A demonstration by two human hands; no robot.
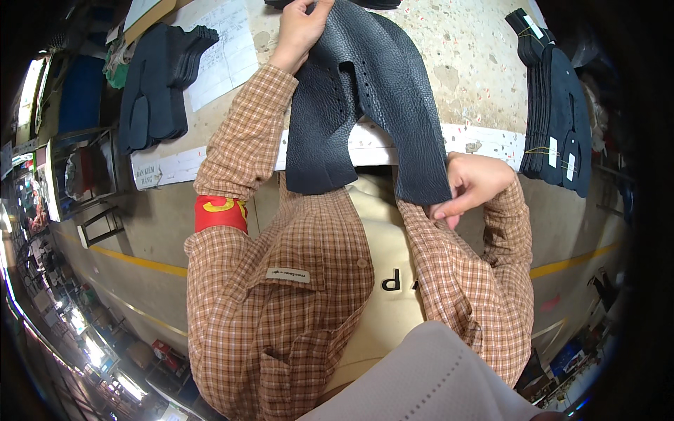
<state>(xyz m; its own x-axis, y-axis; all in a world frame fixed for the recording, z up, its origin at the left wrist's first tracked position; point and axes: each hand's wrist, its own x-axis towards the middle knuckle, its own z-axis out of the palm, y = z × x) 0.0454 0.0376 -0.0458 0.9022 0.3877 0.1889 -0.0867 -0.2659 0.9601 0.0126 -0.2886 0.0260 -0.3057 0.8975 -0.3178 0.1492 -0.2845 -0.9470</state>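
Observation:
A black grained-leather shoe upper (404, 77), cut in a U shape with rows of small punched holes beside its middle slit, hangs over the table's near edge. My left hand (303, 31) is closed on its far left edge, fingers partly hidden behind the leather. At the lower end of the right leg of the piece, my right hand (477, 184) is closed with thumb and bent fingers at the leather's edge; some fingertips are hidden. The left leg's end hangs free in front of my checked shirt.
On the speckled table (474, 98), a stack of dark upper pieces (158, 88) stands at the left beside a written paper sheet (223, 56). Banded, tagged stacks of similar pieces (554, 112) stand at the right. More dark material (375, 3) lies at the far edge.

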